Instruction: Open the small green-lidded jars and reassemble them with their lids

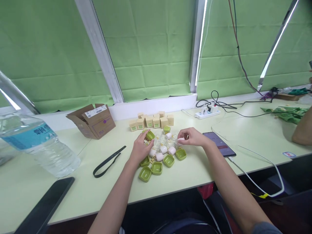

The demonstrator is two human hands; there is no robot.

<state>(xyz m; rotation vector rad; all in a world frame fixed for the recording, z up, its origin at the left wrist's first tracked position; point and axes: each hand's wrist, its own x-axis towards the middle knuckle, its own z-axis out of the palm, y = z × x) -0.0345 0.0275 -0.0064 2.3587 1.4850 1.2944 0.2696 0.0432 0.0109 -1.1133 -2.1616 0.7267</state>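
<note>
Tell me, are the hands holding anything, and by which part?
The left hand holds a green dish by its edge. The right hand holds a small white piece between thumb and fingers; which part is too small to tell.

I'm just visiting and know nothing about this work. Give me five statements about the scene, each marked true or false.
1. The left hand holds a small green dish. True.
2. The right hand holds a black strap. False: it holds a small white piece.
3. The cardboard box is closed. False: the cardboard box has its flaps open.
4. A power strip lies on the table. True.
5. The window blinds are red. False: the blinds are green.
</note>
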